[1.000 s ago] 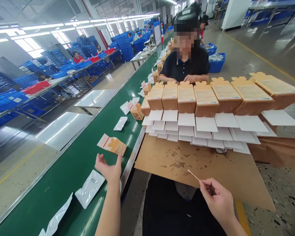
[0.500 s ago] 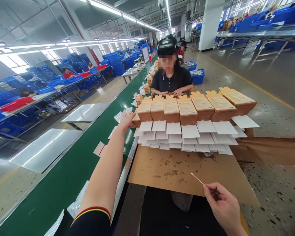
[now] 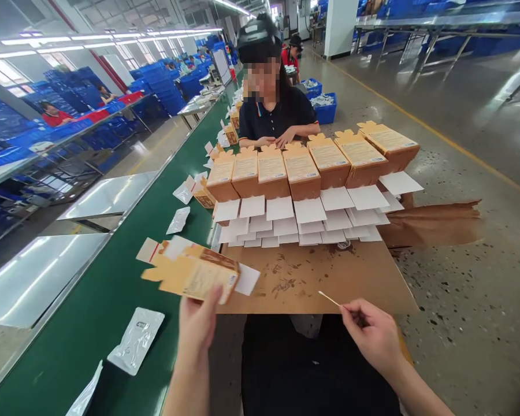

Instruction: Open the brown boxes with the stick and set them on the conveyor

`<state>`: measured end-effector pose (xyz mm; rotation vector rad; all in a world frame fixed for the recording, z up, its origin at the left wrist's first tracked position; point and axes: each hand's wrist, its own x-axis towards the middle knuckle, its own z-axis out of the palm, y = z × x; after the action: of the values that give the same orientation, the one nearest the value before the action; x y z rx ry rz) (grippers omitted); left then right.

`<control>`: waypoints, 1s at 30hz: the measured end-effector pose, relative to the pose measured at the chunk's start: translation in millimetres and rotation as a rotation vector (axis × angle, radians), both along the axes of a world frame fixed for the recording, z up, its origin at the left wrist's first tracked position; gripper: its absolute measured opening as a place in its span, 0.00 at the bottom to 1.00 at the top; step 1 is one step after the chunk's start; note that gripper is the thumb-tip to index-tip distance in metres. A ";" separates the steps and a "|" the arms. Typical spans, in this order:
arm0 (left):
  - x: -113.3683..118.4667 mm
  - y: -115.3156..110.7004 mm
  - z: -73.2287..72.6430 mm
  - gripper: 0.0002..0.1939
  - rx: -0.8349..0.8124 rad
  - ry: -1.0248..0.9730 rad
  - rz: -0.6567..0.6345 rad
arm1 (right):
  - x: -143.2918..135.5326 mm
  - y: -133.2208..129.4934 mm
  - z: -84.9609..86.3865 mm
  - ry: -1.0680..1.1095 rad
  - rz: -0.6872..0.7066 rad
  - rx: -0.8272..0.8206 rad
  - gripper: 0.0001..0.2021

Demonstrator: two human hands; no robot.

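My left hand point(image 3: 201, 320) grips a yellow-brown cardboard box point(image 3: 199, 271) by its lower side, over the edge between the green conveyor belt and the board. The box is tilted, its flaps open at the left end and a white flap point(image 3: 248, 279) sticking out at the right. Between the thumb and fingers of my right hand point(image 3: 370, 332) is a cotton swab point(image 3: 329, 299), its pale tip pointing up and left over the brown board point(image 3: 260, 294). Beyond both hands stand stacked yellow-brown boxes point(image 3: 302, 173) with white flaps point(image 3: 309, 211) facing me.
The green conveyor belt point(image 3: 91, 323) runs along my left, carrying silver pouches point(image 3: 136, 341) and another open box point(image 3: 203, 193). A co-worker point(image 3: 277, 110) sits behind the stack. Brown paper point(image 3: 433, 225) sticks out at right, and blue crates point(image 3: 323, 108) stand on the floor.
My left hand has come back from its far reach beside the stack, bringing a box towards me. My right hand still holds the swab. The view has shifted.
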<state>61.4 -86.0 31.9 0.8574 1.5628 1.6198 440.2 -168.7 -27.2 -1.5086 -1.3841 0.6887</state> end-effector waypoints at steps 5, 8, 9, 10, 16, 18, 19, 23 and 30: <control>53.4 -18.9 -69.1 0.48 -0.183 -0.136 -0.090 | -62.7 27.2 -16.6 -0.089 0.265 0.032 0.15; 53.9 -9.7 -78.7 0.48 -0.207 -0.114 -0.108 | -88.0 41.2 -29.2 -0.129 0.325 -0.006 0.12; 52.4 -7.7 -79.2 0.48 -0.211 -0.103 -0.128 | -92.6 44.9 -31.8 -0.142 0.342 -0.019 0.13; 51.4 -6.6 -79.1 0.48 -0.206 -0.088 -0.135 | -95.5 48.3 -33.5 -0.153 0.357 -0.031 0.13; 60.2 -9.0 -83.4 0.49 -0.133 0.004 -0.104 | -92.3 66.2 -34.9 -0.175 0.358 -0.095 0.15; 64.0 -10.4 -86.7 0.49 -0.118 0.044 -0.096 | -86.2 68.1 -34.0 -0.160 0.334 -0.102 0.14; 65.8 -11.3 -88.1 0.49 -0.108 0.075 -0.082 | -82.3 67.3 -33.1 -0.148 0.318 -0.101 0.13; 73.0 -17.4 -88.4 0.49 -0.109 0.236 -0.090 | -63.2 53.0 -26.4 -0.074 0.228 -0.078 0.12; 83.6 -27.7 -80.7 0.43 -0.132 0.501 -0.077 | -37.8 20.3 -15.5 0.073 0.099 -0.047 0.15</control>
<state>145.0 -113.7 -48.8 1.3023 1.9204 1.2875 402.5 -148.4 -42.7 -1.4441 -1.4026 0.8350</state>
